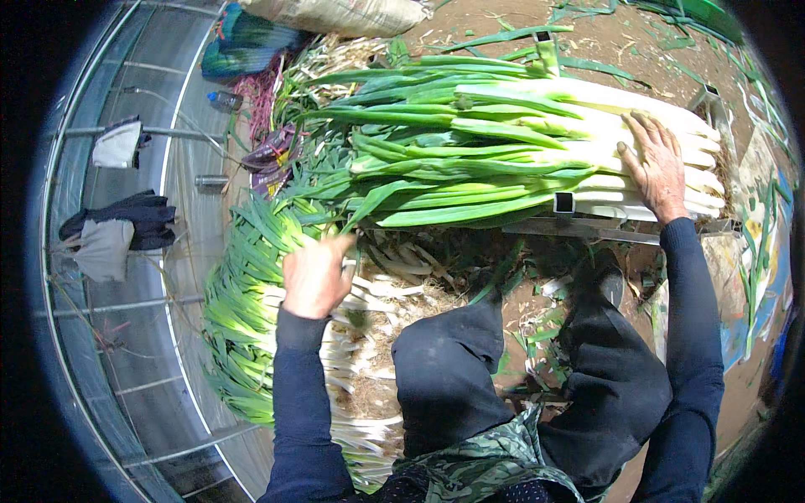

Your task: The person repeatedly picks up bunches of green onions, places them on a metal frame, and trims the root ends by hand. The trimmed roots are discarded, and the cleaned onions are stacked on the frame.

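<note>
A thick bundle of large green onions (pixel 440 151) lies crosswise in a low square-tube metal frame (pixel 585 231), white stems to the right and green leaves to the left. My right hand (pixel 657 160) rests palm-down across the white stems near the root end, thumb spread. My left hand (pixel 317 276) is curled above a heap of green onions (pixel 251 333) on the ground at my left. Motion blurs it, and a green leaf tip passes close to its fingers; whether anything is held is hidden.
Upright posts (pixel 546 53) of the frame rise beside the bundle. Pink twine (pixel 258 100), a capped plastic bottle (pixel 224 100) and a can (pixel 211 181) lie along the plastic-sheet wall (pixel 188 251). A woven sack (pixel 352 16) lies beyond. Leaf scraps (pixel 541 339) litter the soil around my legs.
</note>
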A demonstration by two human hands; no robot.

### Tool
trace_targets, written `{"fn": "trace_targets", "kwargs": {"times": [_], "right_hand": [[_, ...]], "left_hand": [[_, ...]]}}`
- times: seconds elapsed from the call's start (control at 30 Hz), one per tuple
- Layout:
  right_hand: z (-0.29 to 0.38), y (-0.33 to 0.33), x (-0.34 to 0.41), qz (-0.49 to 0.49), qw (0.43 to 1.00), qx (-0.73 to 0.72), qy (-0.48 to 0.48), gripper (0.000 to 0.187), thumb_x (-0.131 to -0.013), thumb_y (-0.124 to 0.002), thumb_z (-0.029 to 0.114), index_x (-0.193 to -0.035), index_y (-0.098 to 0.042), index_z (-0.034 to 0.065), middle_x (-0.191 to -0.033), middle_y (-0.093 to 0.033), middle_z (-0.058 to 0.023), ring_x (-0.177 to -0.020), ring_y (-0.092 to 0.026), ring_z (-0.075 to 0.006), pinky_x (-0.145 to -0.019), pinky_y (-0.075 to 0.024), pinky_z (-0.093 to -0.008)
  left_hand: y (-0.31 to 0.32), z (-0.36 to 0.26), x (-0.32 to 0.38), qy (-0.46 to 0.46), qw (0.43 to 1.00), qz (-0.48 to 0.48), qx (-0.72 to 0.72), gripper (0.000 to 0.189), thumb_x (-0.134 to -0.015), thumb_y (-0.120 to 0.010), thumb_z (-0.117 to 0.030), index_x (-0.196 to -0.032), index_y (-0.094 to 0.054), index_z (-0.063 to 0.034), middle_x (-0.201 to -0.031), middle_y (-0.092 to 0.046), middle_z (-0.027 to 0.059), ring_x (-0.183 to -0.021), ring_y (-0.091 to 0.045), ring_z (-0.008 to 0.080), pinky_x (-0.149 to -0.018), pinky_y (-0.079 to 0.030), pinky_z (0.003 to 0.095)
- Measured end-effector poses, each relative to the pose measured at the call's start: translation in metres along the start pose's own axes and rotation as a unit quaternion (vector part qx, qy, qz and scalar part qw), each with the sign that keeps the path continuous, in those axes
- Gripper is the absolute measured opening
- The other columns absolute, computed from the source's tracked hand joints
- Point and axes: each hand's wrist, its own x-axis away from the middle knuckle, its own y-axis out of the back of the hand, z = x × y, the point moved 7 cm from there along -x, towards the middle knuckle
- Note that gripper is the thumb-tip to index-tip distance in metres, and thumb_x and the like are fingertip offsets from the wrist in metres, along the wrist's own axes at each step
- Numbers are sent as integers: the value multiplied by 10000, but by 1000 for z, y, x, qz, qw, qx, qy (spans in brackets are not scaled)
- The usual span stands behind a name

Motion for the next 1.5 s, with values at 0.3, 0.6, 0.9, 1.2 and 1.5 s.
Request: {"fn": "trace_targets", "kwargs": {"times": [0.3,0.6,0.9,1.2,1.5], "right_hand": [[5,0,-4,0,1000,-19,-6,601,-1019,-526,530,-1509,-565,186,-1557,-540,-67,-1480,-435,-283,-1264,-255,-459],[0,0,-3,-9,1000,-17,0,588,-1019,-523,519,-1496,-578,179,-1554,-543,-78,-1475,-443,-289,-1261,-262,-461],[2,2,-4,-14,1000,-20,1,593,-1015,-523,527,-1489,-580,175,-1529,-564,-87,-1456,-460,-302,-1257,-267,-461],[0,2,-4,-10,1000,-20,-1,588,-1015,-525,515,-1482,-583,163,-1527,-567,-95,-1458,-461,-307,-1253,-275,-459],[-3,-5,-4,-9,1000,-20,-7,591,-1023,-521,519,-1495,-574,166,-1544,-554,-83,-1468,-451,-303,-1251,-277,-449]], "left_hand": [[17,5,-87,-21,932,-320,169,397,-793,-762,-76,-1184,-699,-102,-1215,-668,112,-1121,-645,356,-977,-510,454],[30,-17,-89,-219,900,-307,218,321,-756,-685,47,-1049,-709,-79,-1062,-714,89,-1021,-680,319,-897,-552,413],[32,-47,-76,-221,921,-304,100,265,-810,-710,-148,-1071,-687,-118,-833,-608,69,-726,-658,276,-626,-534,405],[3,-36,-99,-128,953,-266,-64,80,-823,-652,-163,-883,-677,-208,-699,-630,66,-631,-676,282,-553,-529,426],[12,54,-96,19,946,-247,209,319,-880,-763,-319,-1150,-771,-148,-995,-738,123,-900,-723,311,-799,-564,418]]}}
